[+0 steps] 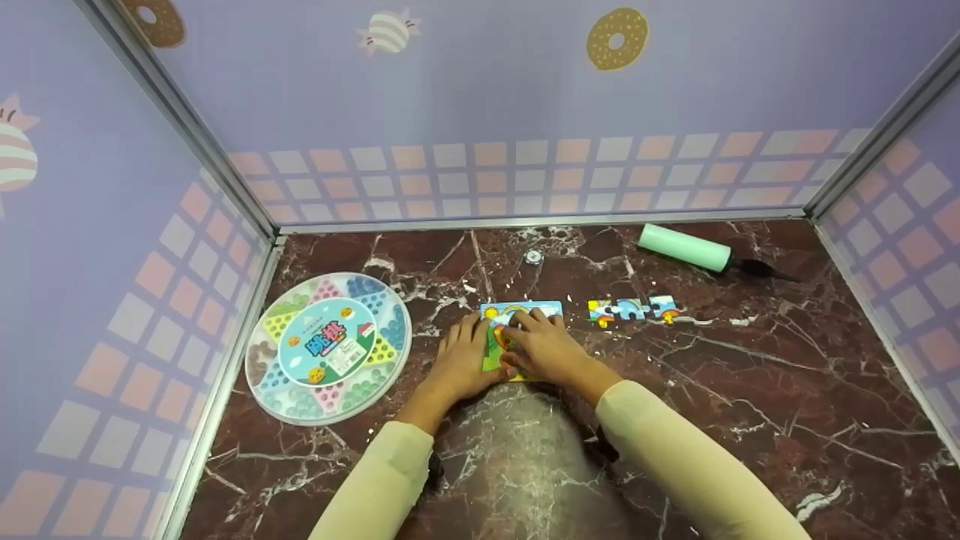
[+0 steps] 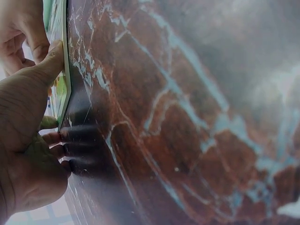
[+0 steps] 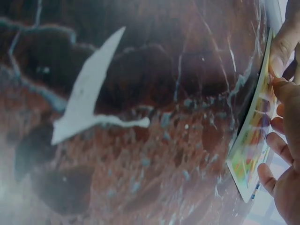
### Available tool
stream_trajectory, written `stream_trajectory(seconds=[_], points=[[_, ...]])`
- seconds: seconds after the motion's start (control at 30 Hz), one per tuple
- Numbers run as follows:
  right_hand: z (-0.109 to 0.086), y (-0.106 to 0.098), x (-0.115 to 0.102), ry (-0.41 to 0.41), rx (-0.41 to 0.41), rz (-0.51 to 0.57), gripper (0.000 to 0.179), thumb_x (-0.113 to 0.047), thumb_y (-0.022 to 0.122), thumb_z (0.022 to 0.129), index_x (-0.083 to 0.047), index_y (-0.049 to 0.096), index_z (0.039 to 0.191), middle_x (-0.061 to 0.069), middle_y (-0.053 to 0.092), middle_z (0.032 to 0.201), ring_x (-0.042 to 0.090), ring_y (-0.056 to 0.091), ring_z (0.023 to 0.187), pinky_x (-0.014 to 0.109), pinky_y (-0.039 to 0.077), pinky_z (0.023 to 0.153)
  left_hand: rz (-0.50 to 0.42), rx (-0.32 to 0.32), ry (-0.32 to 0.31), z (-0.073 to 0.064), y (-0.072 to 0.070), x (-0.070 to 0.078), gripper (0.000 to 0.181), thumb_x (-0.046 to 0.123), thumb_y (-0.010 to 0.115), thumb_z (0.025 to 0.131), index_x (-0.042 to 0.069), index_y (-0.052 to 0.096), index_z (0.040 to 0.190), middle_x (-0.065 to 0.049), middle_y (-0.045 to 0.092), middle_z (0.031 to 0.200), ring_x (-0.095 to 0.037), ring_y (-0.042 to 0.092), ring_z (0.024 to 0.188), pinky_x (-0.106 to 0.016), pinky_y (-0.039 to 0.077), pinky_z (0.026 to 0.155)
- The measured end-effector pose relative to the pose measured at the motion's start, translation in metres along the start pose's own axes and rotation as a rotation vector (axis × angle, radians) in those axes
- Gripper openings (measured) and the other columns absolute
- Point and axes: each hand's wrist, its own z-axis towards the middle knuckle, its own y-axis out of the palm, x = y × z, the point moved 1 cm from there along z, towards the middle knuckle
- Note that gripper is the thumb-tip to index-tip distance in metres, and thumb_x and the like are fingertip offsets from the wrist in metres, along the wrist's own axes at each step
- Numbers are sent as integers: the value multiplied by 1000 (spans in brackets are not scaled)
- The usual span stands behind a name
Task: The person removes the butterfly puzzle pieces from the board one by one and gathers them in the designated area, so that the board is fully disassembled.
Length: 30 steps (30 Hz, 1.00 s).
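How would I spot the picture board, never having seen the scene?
Start with the dark red tabletop; in the head view, find the big round board game at left. Between it and the row of loose jigsaw pieces lies the picture board, a yellow sun at its upper left corner. It is straight-edged and rectangular, unlike the round game and the knobbed pieces.

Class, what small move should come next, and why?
Perhaps the right hand should reach for one of the puzzle pieces: they lie apart from the puzzle board, on that hand's side, and the left hand, at the board's left edge, could steady it.
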Motion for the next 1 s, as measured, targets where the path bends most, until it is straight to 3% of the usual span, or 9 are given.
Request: stream_trajectory(seconds=[0.23,0.57,0.8,1.0], points=[[5,6,-5,4,32,-7,32,-34,69,110,-16,75,137,7,62,135,32,55,117,60,51,91,-2,-5,-7,0,-1,1,108,60,82,93,3,35,171,-21,29,179,-47,31,163,-70,33,129],[14,10,-15,77,12,-20,28,-37,67,111,-14,72,126,9,61,146,39,56,131,67,51,97,-6,-13,-9,1,-1,0,109,56,85,92,0,34,170,-23,30,177,-48,30,163,-69,32,130],[18,11,-21,106,0,-41,40,-39,67,111,-16,68,144,12,60,144,43,54,132,71,50,97,16,-14,-8,1,-1,2,104,48,86,92,-1,37,169,-25,32,176,-50,31,162,-69,33,129],[22,10,-24,148,-7,-20,42,-39,70,109,-18,68,146,15,59,138,41,54,128,72,49,98,14,-3,0,1,-2,3,106,51,87,91,-2,37,168,-25,33,175,-50,33,161,-69,34,129]])
